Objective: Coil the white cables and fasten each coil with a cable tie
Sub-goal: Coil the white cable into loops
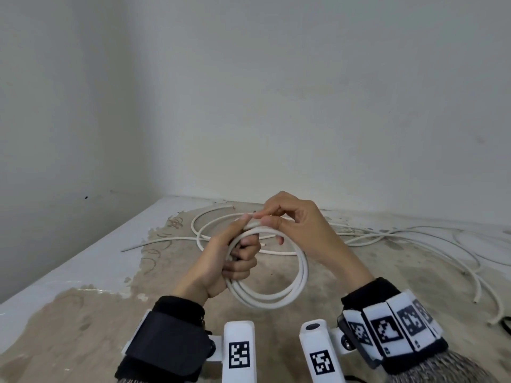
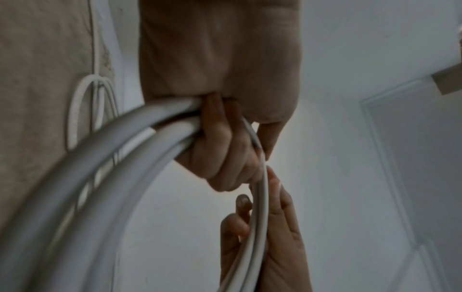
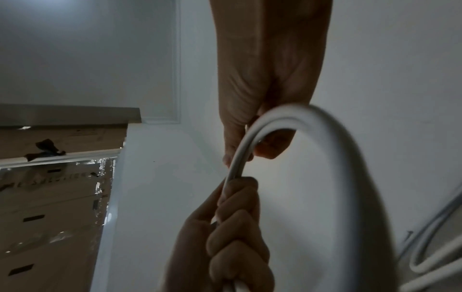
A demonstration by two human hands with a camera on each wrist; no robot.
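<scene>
A white cable coil [image 1: 298,280] of about three loops hangs above the table in front of me. My left hand [image 1: 235,258] grips the coil's left side, fingers curled round the strands [image 2: 175,126]. My right hand [image 1: 287,219] pinches the coil's top between thumb and forefinger, right beside the left thumb tip. In the right wrist view the cable [image 3: 250,144] bends over the right fingers and runs down into the left fist [image 3: 232,237]. I see no cable tie in any view.
More loose white cables [image 1: 414,239] sprawl across the worn table [image 1: 83,313], with one wide loop [image 1: 204,228] behind my hands. The table sits in a corner of two grey walls. A stray cable end [image 1: 477,297] lies at the right.
</scene>
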